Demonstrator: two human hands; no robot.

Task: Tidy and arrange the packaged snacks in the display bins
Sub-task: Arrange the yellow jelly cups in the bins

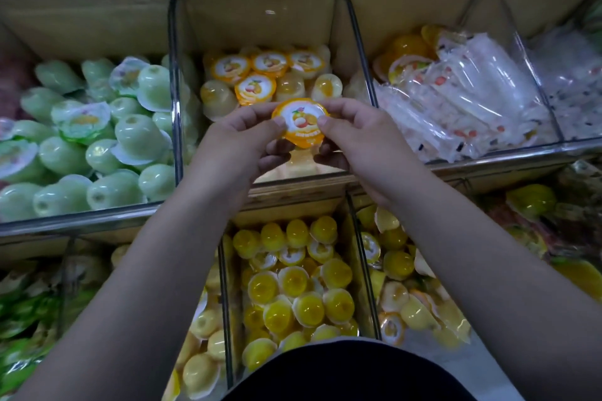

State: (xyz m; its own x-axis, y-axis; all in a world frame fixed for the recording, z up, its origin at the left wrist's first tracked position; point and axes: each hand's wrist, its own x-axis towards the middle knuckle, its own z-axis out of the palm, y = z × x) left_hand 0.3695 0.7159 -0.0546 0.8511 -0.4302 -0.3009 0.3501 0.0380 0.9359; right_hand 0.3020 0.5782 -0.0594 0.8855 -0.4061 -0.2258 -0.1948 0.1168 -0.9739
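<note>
Fingers (279, 122) of the left hand (234, 143) and right hand (361, 137) pinched one orange-lidded jelly cup (301, 117) narrowly by its rim, its fruit-printed lid facing up, above the front of the middle display bin (260, 19), where similar cups (255, 88) lay.

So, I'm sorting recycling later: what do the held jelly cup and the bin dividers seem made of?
The jelly cup: likely translucent plastic under a glossy printed film lid, which catches light. The bin dividers: seemingly clear acrylic or glass, since green cups show through and the edges glint.
</note>
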